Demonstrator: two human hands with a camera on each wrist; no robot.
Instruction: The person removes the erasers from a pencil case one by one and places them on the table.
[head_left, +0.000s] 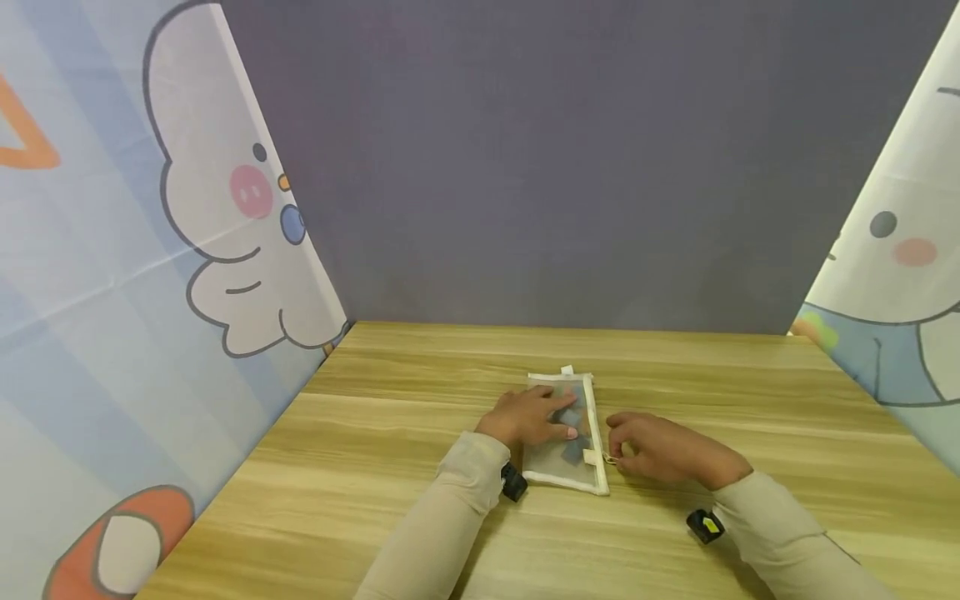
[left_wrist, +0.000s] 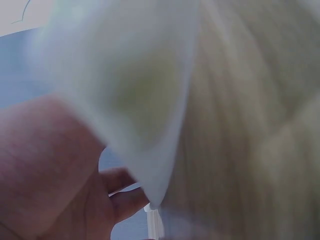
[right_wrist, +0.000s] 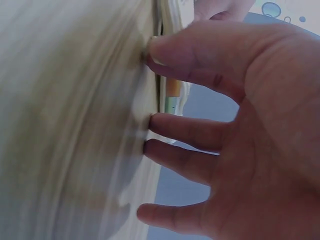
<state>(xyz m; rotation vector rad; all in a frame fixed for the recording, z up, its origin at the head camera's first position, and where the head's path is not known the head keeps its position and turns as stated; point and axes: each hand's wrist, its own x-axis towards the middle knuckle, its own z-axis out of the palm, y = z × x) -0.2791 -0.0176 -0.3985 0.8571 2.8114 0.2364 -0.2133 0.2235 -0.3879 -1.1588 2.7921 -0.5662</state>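
A clear zip pouch (head_left: 547, 467) with white edging lies flat on the table, with blue-grey flat pieces (head_left: 574, 451) showing through it. My left hand (head_left: 527, 417) rests on the pouch with its fingers spread. Just off the pouch's right edge, my right hand (head_left: 667, 447) pinches a small pale zipper pull (head_left: 610, 459) between thumb and index finger. In the right wrist view, the right thumb (right_wrist: 200, 47) meets the index finger close to the tabletop, and the other fingers are extended. A blurred whitish shape (left_wrist: 135, 100) covers much of the left wrist view and partly hides the left fingers.
The wood-grain table (head_left: 420, 375) runs back to a dark grey panel (head_left: 555, 167). Cartoon-printed cloths hang at the left (head_left: 97, 292) and right (head_left: 892, 275). A small black device (head_left: 513, 482) sits at the left wrist, another (head_left: 705, 527) at the right.
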